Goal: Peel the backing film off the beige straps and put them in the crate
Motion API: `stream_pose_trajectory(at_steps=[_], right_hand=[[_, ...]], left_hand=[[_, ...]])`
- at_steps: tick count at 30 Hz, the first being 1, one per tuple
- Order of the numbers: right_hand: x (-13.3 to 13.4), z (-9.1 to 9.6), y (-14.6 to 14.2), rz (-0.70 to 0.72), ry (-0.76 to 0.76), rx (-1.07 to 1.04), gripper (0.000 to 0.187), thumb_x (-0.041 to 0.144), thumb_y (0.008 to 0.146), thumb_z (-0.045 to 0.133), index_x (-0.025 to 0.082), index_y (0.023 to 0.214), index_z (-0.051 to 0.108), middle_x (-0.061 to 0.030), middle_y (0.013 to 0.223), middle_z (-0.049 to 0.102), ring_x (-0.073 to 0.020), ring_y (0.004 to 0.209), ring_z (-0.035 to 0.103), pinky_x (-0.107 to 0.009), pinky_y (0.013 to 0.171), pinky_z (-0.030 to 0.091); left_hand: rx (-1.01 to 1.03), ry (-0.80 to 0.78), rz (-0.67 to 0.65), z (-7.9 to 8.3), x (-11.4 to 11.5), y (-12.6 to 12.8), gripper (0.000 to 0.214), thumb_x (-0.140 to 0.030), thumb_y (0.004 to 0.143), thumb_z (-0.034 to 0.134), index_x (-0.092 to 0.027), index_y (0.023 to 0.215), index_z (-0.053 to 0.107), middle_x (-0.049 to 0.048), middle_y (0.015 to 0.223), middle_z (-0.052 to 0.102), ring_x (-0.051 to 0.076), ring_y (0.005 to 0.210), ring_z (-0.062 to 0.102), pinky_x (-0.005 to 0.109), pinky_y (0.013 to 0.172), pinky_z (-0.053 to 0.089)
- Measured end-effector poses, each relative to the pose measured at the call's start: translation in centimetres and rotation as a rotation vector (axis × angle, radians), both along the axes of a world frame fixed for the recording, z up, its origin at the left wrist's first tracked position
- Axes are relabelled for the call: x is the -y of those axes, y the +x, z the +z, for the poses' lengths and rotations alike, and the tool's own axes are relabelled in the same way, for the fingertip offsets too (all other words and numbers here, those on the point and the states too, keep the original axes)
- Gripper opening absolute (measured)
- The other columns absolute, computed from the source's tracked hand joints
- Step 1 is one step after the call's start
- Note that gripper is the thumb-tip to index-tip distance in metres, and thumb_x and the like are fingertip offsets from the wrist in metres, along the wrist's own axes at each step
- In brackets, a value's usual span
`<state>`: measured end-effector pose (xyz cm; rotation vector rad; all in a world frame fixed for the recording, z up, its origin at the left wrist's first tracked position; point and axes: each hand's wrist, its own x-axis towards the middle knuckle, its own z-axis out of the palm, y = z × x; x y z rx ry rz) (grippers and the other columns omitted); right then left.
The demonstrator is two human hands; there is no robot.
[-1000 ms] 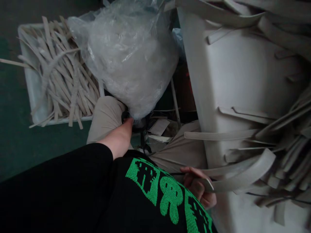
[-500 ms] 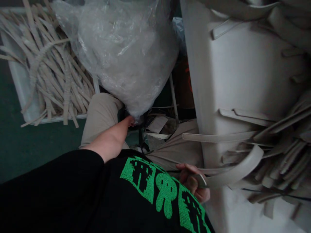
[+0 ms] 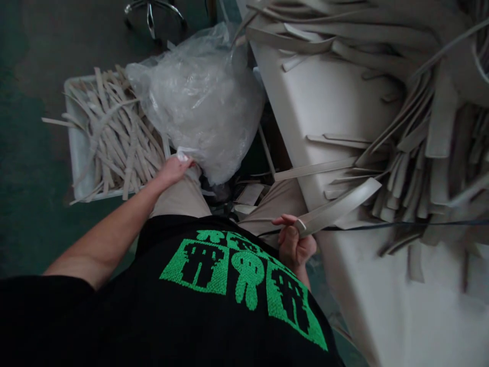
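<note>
My right hand (image 3: 296, 247) is closed on one end of a wide beige strap (image 3: 338, 206), which curves up to the right over the table edge. Above my left thigh, my left hand (image 3: 174, 171) pinches a white tuft of what looks like stuffing (image 3: 184, 154). That hand is at the lower left side of a large clear plastic bag (image 3: 206, 97) full of white, fluffy material. Whether the tuft is apart from the bag I cannot tell.
A white bin (image 3: 78, 168) heaped with padded-looking beige strips (image 3: 118, 132) stands on the floor at left. Many flat straps (image 3: 405, 173) are piled on the white table (image 3: 324, 102) at right. A dark cord (image 3: 355, 226) crosses the table. A wheeled chair base (image 3: 151, 18) is farther back.
My left hand has come from the bag's bottom up and left, and a white tuft now shows in it. My right hand still holds the strap. The view has pulled back.
</note>
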<state>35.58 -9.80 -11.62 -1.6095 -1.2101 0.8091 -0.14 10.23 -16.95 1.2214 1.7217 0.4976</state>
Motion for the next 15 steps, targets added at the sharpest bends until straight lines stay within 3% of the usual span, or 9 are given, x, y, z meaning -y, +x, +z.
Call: stream_pose_trajectory(at_steps=[2, 8, 11, 13, 15], right_hand=[[-0.2, 0.3, -0.2, -0.038, 0.049, -0.033, 0.035, 0.047, 0.104, 0.049, 0.018, 0.109, 0.068, -0.0063, 0.083, 0.076, -0.0091, 0.041, 0.046, -0.024, 0.043, 0.038], [-1.3, 2.2, -1.3, -0.01, -0.014, -0.158, 0.039, 0.053, 0.099, 0.057, 0.016, 0.106, 0.069, -0.0067, 0.084, 0.076, -0.008, 0.041, 0.04, -0.023, 0.04, 0.033], [-2.6, 3.9, -2.3, 0.091, -0.076, -0.33, 0.04, 0.054, 0.099, 0.058, 0.016, 0.102, 0.071, -0.0042, 0.074, 0.071, -0.0075, 0.041, 0.035, -0.023, 0.039, 0.028], [-3.8, 5.0, -3.1, 0.21, -0.132, -0.406, 0.043, 0.055, 0.098, 0.058, 0.015, 0.1, 0.073, 0.0032, 0.053, 0.054, -0.0078, 0.039, 0.029, -0.023, 0.039, 0.024], [-5.2, 6.0, -4.2, 0.299, -0.167, -0.436, 0.044, 0.055, 0.095, 0.062, 0.014, 0.103, 0.075, 0.0069, 0.046, 0.043, -0.0075, 0.039, 0.025, -0.023, 0.039, 0.021]], left_hand=[[0.05, 0.143, 0.067, 2.2, 1.7, -0.7, 0.019, -0.034, 0.085, 0.064, -0.019, 0.078, 0.073, 0.0085, 0.089, 0.078, 0.029, 0.106, 0.068, 0.033, 0.096, 0.052], [0.589, 0.079, 0.283, 8.0, 5.3, -0.6, 0.032, -0.041, 0.091, 0.059, -0.015, 0.102, 0.073, 0.0098, 0.085, 0.078, 0.026, 0.084, 0.074, 0.04, 0.085, 0.058], [0.762, 0.039, 0.268, 10.1, 5.8, -0.4, 0.034, -0.042, 0.094, 0.057, -0.015, 0.104, 0.075, 0.0116, 0.09, 0.079, 0.026, 0.08, 0.075, 0.04, 0.082, 0.058], [0.845, 0.024, 0.226, 11.1, 5.9, -0.2, 0.036, -0.042, 0.095, 0.056, -0.014, 0.104, 0.076, 0.0124, 0.091, 0.079, 0.026, 0.081, 0.075, 0.04, 0.084, 0.058], [0.914, 0.032, 0.185, 11.8, 6.1, 0.4, 0.036, -0.043, 0.096, 0.056, -0.014, 0.105, 0.077, 0.0126, 0.093, 0.08, 0.026, 0.084, 0.076, 0.041, 0.089, 0.058]])
